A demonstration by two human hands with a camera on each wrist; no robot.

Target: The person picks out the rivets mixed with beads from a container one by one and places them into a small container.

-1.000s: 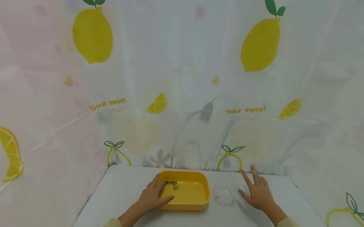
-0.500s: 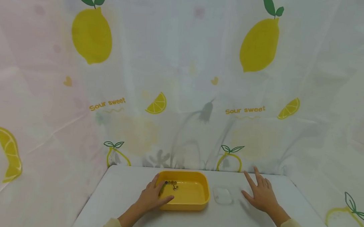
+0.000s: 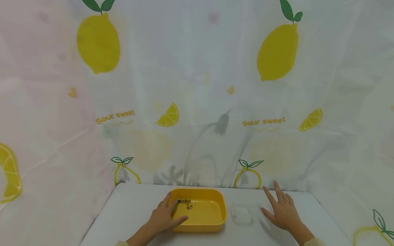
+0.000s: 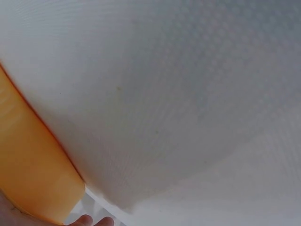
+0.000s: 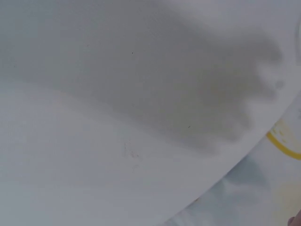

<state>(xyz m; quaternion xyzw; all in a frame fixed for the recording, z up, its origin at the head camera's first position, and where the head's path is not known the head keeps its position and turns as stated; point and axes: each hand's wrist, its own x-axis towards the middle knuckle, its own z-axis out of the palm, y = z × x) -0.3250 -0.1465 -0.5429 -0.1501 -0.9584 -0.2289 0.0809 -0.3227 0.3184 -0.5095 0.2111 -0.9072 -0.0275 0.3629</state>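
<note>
A yellow rectangular tray (image 3: 200,228) stands on the white table in the head view. Across its left side lies my left hand (image 3: 163,216), fingers stretched along the rim and thumb spread over the front left corner. Inside, near those fingers, is a row of small colored beads (image 3: 184,201) with a tiny metal piece (image 3: 189,207) at its end; the hand partly hides the beads. My right hand (image 3: 283,214) hovers over the table to the right, fingers spread, holding nothing. The left wrist view shows the tray's outer wall (image 4: 33,155) and a few fingertips (image 4: 104,221).
Between the tray and my right hand sits a small clear plastic box or lid (image 3: 242,215). A lemon-printed curtain (image 3: 197,101) rises behind the table's back edge and along both sides. The right wrist view holds mostly tabletop (image 5: 94,165) with a hand's shadow.
My right hand has shifted slightly right, away from the clear plastic piece. My left hand keeps its place on the tray. The head view has tilted up a little.
</note>
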